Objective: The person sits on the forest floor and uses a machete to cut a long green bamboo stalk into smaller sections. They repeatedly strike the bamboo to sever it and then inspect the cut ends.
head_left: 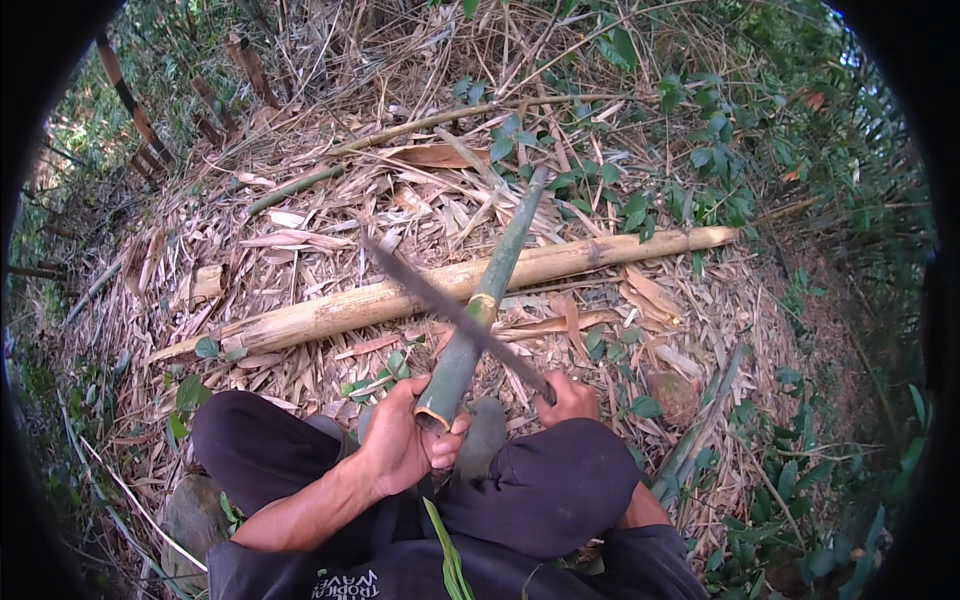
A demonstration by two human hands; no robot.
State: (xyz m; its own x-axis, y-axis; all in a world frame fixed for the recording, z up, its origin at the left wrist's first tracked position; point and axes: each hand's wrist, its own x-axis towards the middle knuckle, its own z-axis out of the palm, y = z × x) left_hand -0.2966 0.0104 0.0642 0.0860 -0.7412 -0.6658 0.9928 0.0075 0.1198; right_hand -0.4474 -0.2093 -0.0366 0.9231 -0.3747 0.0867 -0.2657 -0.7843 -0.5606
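A green bamboo pole [507, 245] slants away from me, its near end cut open and hollow. Around that near end my left hand [408, 432] is closed. Partway up, the pole crosses over a thick yellowish dry bamboo log [345, 308] lying on the ground. My right hand [570, 400] grips a long dark machete [440, 302] by its end near my right knee. The blade points up and to the left and passes over the green pole; whether it touches the pole I cannot tell. The machete's handle is mostly hidden in my fist.
Dry bamboo sheaths and leaf litter [300, 240] cover the ground. A thin bent stem [430, 122] lies farther off. Cut stumps [250, 70] stand at the far left. Green poles [700, 430] lie at my right. Leafy plants [720, 150] grow along the right side.
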